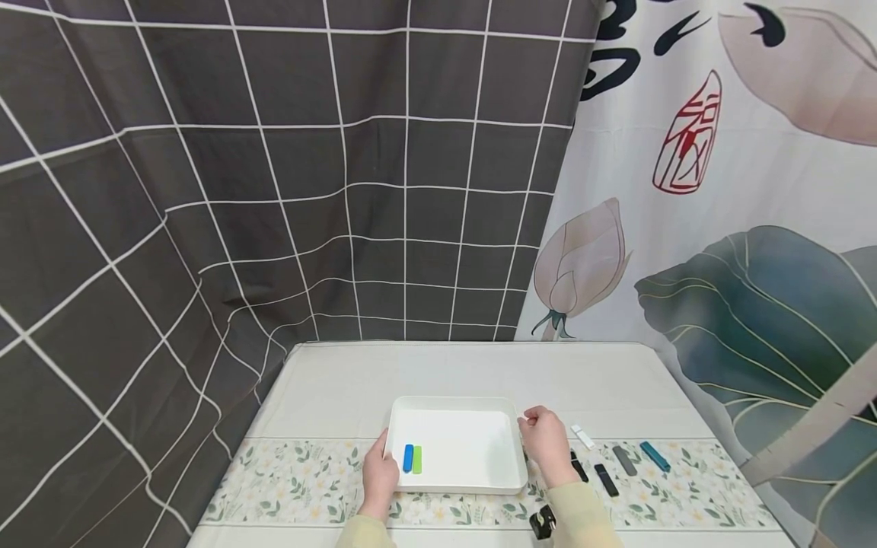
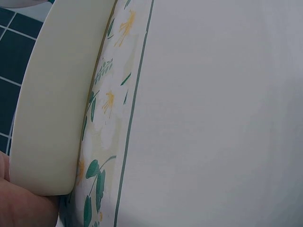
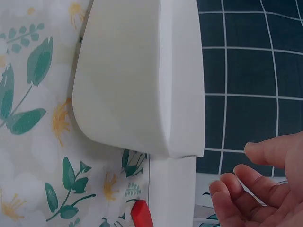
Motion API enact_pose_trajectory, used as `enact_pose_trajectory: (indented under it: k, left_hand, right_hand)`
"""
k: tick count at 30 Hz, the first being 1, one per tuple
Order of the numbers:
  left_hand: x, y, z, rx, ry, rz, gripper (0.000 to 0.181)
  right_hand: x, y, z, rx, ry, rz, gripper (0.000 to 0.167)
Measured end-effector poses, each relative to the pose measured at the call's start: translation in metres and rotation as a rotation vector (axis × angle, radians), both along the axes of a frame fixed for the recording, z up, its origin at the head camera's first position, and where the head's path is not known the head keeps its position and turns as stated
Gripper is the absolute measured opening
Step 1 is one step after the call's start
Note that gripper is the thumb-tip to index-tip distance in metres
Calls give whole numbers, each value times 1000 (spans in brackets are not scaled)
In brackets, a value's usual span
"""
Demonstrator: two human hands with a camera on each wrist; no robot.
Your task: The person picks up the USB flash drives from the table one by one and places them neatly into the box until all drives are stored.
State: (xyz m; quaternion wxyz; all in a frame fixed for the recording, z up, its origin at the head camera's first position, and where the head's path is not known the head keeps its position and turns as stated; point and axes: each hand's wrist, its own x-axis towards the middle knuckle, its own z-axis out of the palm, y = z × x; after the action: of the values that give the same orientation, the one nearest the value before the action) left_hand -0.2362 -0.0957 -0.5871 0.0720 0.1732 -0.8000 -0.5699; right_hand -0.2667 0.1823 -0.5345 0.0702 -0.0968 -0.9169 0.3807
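Note:
A shallow white tray [image 1: 459, 449] lies on the table, and its side wall [image 2: 57, 94] fills the left part of the left wrist view. My left hand [image 1: 380, 473] grips the tray at its left edge. Inside the tray, on the left, a blue stick [image 1: 408, 458] and a green stick [image 1: 417, 460] lie side by side; both resemble USB flash drives. My right hand [image 1: 546, 443] is beside the tray's right edge. In the right wrist view its fingers [image 3: 260, 187] are loosely bent, apart from the tray wall [image 3: 128, 80], with nothing between them.
Right of the tray lie similar small sticks: white [image 1: 582, 436], grey [image 1: 625, 460], teal [image 1: 655, 457] and black [image 1: 606, 480]. Another black one [image 1: 578, 466] is partly behind my right wrist. A red piece [image 3: 142, 213] shows near the tray. Dark grid cloth [image 1: 370, 213] hangs behind.

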Motion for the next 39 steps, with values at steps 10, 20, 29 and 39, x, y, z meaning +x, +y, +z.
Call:
enact_pose_trajectory:
  k: [10,20,29,39]
  left_hand:
    - [-1,0,0,-2,11,1,55]
    - [-2,0,-4,-12,17,11,55]
    - [-2,0,-3,-9,12,10,55]
    - [0,0,0,-5,1,10,55]
  right_hand:
    - [-1,13,-7,7,-30,-34,31]
    - [0,28,-20,-8,-102,-83,34]
    - [1,35,-29,49,-117,-99,32]
    - [1,32,-36,70,-148,-97,35]
